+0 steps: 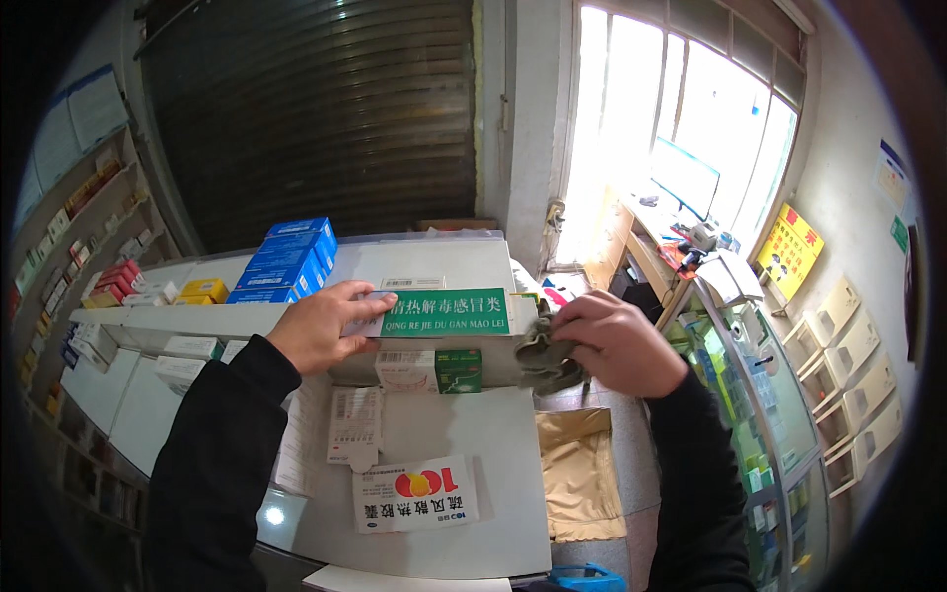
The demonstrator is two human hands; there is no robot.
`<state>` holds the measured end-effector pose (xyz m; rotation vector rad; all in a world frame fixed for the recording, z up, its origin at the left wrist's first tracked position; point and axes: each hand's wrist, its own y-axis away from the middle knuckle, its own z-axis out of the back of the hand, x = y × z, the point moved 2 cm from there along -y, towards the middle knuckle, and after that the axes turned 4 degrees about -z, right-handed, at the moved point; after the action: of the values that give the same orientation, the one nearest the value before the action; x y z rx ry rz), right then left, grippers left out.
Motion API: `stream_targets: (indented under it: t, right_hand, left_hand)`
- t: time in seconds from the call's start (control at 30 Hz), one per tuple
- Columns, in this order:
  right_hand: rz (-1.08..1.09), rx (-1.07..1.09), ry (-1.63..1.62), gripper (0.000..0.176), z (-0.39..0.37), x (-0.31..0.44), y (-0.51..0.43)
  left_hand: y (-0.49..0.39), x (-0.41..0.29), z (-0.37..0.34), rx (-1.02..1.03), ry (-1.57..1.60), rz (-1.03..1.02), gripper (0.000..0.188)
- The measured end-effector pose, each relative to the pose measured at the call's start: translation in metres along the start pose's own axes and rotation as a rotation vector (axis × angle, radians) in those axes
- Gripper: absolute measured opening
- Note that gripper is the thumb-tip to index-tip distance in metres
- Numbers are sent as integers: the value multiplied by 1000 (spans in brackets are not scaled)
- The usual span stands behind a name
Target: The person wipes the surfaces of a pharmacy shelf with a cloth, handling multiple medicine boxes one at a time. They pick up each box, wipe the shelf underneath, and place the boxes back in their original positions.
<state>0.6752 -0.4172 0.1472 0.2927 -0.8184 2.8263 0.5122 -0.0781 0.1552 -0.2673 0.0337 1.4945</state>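
My left hand [325,325] grips the left end of a green-and-white sign strip [447,312] that bears writing, fingers over its face and thumb at the lower edge. The strip lies along the front edge of the raised back shelf of a white counter. In my right hand [618,344] is a bunched grey-green cloth [547,351], just off the strip's right end. Below the strip, a white-and-green medicine box [429,371] stands against the shelf front. Nearer to me are an upright-printed white box [355,425] and a white medicine box with a red-and-yellow design [416,494].
Blue boxes [285,259], yellow boxes [201,290] and red boxes [118,283] stand on the shelf to the left. A tan cloth or bag [581,473] lies right of the counter. Further right are a glass display case [755,399], a desk with a monitor [684,177] and several chairs [851,377].
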Motion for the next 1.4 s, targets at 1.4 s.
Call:
stream_targets:
  t: [1.4]
  right_hand:
    - [-177,-510,-85,29,-36,49,-73]
  left_hand:
    - [-6,43,3,59,374,-4,100]
